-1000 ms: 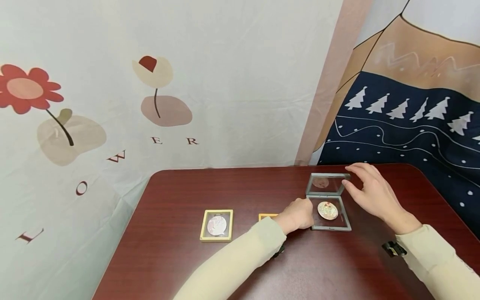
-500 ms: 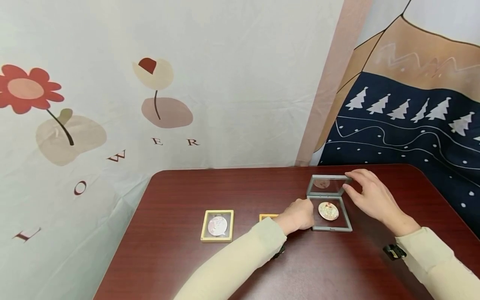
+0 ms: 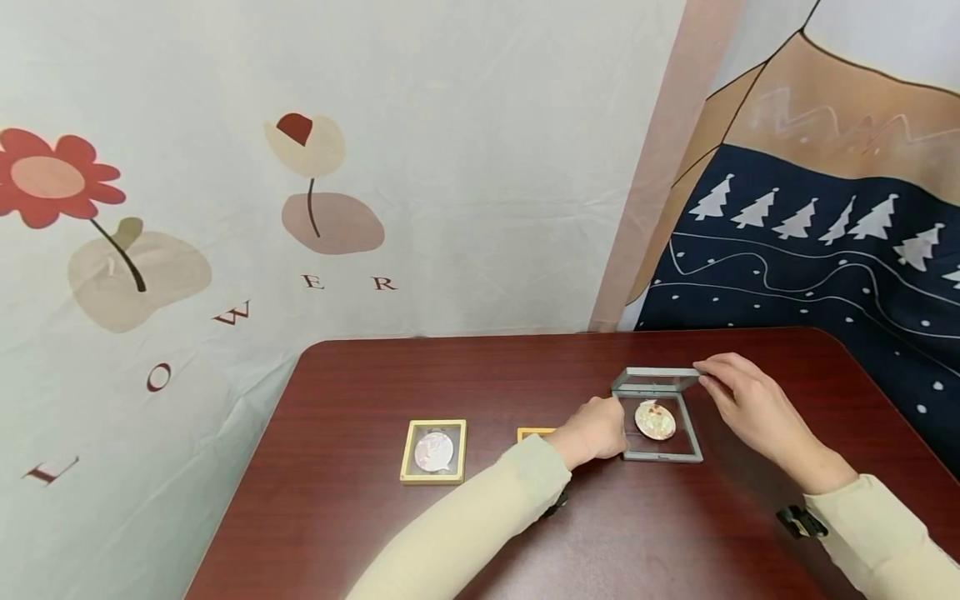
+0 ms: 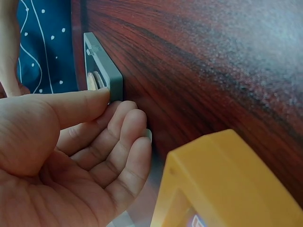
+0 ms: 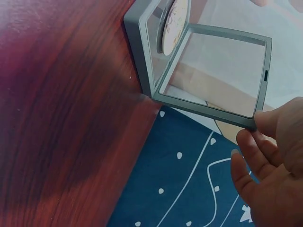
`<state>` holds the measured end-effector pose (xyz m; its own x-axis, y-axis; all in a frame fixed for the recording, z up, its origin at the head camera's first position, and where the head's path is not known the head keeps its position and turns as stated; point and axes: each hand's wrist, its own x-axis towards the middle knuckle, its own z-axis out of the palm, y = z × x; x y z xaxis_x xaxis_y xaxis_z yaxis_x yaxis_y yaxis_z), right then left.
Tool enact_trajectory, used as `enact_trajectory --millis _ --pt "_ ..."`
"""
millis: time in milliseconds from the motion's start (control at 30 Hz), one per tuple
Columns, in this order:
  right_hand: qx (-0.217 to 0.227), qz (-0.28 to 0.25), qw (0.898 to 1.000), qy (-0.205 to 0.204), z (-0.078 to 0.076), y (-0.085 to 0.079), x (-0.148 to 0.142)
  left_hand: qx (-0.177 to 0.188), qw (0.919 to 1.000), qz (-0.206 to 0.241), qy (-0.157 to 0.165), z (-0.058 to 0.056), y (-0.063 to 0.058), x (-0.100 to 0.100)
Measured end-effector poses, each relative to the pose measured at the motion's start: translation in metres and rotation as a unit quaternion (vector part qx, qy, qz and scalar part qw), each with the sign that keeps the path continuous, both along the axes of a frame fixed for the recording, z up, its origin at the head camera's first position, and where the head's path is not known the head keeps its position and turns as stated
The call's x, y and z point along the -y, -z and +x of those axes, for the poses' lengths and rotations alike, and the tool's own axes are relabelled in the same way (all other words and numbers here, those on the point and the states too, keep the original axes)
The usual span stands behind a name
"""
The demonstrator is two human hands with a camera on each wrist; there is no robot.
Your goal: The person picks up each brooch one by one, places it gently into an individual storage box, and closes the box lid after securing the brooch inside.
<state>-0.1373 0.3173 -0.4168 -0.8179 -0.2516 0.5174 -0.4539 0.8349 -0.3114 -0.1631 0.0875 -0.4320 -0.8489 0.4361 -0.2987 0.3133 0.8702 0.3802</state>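
A grey hinged display case (image 3: 663, 457) lies on the table at the right, its clear-windowed lid (image 3: 660, 372) raised and tilted. Inside the base rests a round patterned disc (image 3: 656, 420), also seen in the right wrist view as a pale disc (image 5: 174, 28). My left hand (image 3: 596, 429) grips the left side of the base; in the left wrist view its thumb presses the grey edge (image 4: 112, 78), with curled fingers beside it. Thumb and fingers of my right hand (image 3: 765, 417) pinch the free corner of the lid, plainly seen on the lid frame (image 5: 213, 115) in the right wrist view.
A pale yellow case (image 3: 433, 479) with a whitish disc lies left on the dark red table (image 3: 352, 400). An orange-yellow case (image 4: 227, 175) sits close by my left hand, mostly hidden by the forearm in the head view. A printed curtain (image 3: 487, 167) hangs behind.
My right hand has taken hold of the lid's corner, and the lid has tilted lower toward the base. The left hand has stayed in place on the base.
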Motion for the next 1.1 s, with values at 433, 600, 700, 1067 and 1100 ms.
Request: enact_trajectory --millis 433,600,700,1067,1100 --pt "-0.013 0.023 1.0 -0.006 0.018 0.005 0.004 0.011 0.9998 0.015 0.004 -0.003 0.002 0.006" --pt "0.022 0.033 0.999 0.015 0.027 0.003 0.006 0.017 0.9996 0.018 0.017 -0.007 0.001 0.008" --pt "0.042 0.032 0.998 0.02 0.032 0.004 0.006 0.019 0.9995 0.014 0.02 -0.008 0.001 0.009" --pt "0.074 0.027 0.997 0.027 0.044 0.016 0.005 0.004 0.999 0.023 0.038 -0.009 0.003 0.012" --pt "0.076 0.027 0.996 0.027 0.046 0.018 0.006 0.003 0.9989 0.024 0.04 -0.008 0.003 0.012"
